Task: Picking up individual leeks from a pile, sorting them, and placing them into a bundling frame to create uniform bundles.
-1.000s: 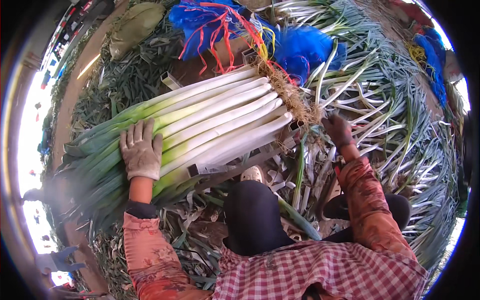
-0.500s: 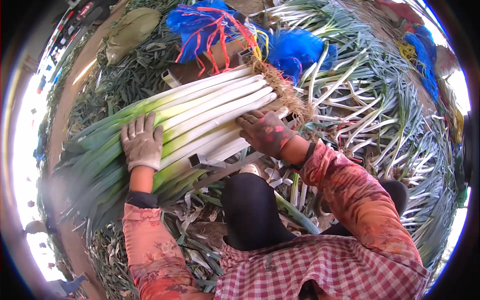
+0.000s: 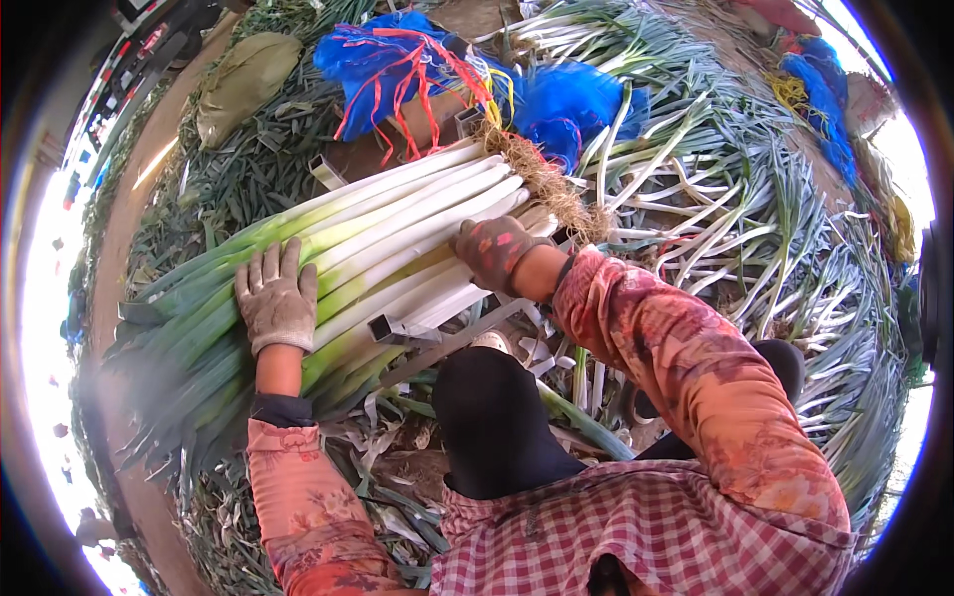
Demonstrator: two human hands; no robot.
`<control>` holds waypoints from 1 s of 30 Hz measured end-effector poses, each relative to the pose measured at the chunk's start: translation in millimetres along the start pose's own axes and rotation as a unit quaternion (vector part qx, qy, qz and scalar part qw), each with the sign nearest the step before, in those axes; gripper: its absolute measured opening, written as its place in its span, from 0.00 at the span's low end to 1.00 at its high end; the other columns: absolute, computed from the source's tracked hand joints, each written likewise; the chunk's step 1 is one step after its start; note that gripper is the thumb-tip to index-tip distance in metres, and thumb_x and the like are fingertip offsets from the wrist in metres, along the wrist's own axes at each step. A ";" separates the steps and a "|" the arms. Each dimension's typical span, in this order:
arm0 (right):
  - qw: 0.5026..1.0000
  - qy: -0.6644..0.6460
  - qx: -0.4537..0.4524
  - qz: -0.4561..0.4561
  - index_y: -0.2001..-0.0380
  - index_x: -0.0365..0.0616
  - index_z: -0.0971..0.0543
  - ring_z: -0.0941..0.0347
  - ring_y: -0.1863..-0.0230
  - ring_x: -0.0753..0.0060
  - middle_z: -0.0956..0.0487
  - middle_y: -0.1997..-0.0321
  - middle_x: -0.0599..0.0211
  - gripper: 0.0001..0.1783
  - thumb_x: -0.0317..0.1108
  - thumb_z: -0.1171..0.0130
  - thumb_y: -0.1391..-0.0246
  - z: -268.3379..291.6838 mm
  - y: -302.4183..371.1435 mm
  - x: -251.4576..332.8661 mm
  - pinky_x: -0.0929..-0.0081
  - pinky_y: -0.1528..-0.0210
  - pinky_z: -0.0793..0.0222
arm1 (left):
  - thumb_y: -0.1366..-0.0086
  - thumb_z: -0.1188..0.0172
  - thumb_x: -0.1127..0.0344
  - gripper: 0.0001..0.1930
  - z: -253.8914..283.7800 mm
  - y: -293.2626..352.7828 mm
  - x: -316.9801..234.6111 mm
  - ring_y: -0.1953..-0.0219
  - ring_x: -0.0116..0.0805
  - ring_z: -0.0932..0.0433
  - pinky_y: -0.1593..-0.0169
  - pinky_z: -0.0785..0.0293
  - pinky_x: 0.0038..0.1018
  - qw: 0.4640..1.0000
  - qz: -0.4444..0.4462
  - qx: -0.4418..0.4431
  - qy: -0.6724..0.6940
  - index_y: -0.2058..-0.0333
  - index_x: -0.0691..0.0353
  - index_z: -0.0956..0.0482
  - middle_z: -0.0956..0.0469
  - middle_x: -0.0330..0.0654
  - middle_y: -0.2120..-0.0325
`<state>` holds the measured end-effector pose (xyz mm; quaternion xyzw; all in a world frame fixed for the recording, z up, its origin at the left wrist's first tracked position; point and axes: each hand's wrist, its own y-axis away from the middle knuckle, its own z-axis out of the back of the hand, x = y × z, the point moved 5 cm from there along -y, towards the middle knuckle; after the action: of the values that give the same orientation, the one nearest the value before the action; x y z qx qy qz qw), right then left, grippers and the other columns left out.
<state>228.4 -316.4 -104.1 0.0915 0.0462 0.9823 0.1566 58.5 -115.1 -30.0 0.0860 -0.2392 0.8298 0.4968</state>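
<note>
A thick heap of long green onions lies slantwise in front of me, white stalks and roots toward the upper right, green leaves toward the lower left. My left hand, in a dirty pale glove, rests flat on the green part with its fingers spread. My right hand, in a dark glove with red spots, is closed at the near side of the white stalks, close to the roots. Its fingers curl round a stalk there; their tips are partly hidden. A square metal frame sticks out beneath the heap.
Many loose green onions cover the ground on the right. Blue netting with red ties lies beyond the heap. A tan sack sits at far left among leaf scraps. My knee is close to the frame.
My right hand has slid slightly left along the white stalks, and its fingers have curled in. The left hand stays on the leaves. The whole view has shifted a little.
</note>
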 end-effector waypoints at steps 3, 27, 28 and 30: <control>0.999 -0.001 -0.032 0.011 0.61 0.44 0.22 0.22 0.59 0.56 0.21 0.60 0.57 0.15 0.29 0.43 0.57 8.9 7.0 5.7 0.61 0.62 0.26 | 0.35 0.53 0.49 0.23 1.4 4.8 1.2 0.42 0.45 0.35 0.37 0.48 0.42 1.000 0.005 0.014 0.007 0.44 0.48 0.29 0.29 0.43 0.46; 0.987 0.072 -0.144 0.015 0.53 0.51 0.24 0.29 0.50 0.58 0.22 0.53 0.61 0.21 0.48 0.61 0.38 8.9 -64.4 -39.3 0.57 0.49 0.39 | 0.47 0.45 0.61 0.17 3.7 19.2 11.8 0.55 0.44 0.28 0.49 0.36 0.43 0.995 0.047 -0.025 0.078 0.57 0.54 0.22 0.23 0.43 0.61; 0.987 0.021 -0.160 -0.023 0.54 0.50 0.23 0.32 0.45 0.56 0.23 0.51 0.57 0.25 0.53 0.63 0.38 27.7 -44.7 -40.0 0.56 0.43 0.44 | 0.47 0.45 0.60 0.16 1.0 16.7 15.9 0.56 0.44 0.28 0.50 0.36 0.43 0.994 0.039 -0.029 0.101 0.59 0.54 0.21 0.23 0.43 0.61; 0.992 0.091 -0.064 -0.066 0.44 0.49 0.29 0.40 0.37 0.54 0.31 0.40 0.52 0.33 0.59 0.69 0.38 35.6 -40.4 -64.5 0.58 0.33 0.55 | 0.44 0.47 0.57 0.15 4.3 -13.5 4.6 0.53 0.43 0.29 0.46 0.39 0.43 0.991 0.033 0.045 0.123 0.59 0.53 0.21 0.24 0.44 0.61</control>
<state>307.6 -296.4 -84.7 -0.0122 0.0031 0.9751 0.2215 67.6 -108.2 -20.3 -0.0016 -0.1412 0.8599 0.4906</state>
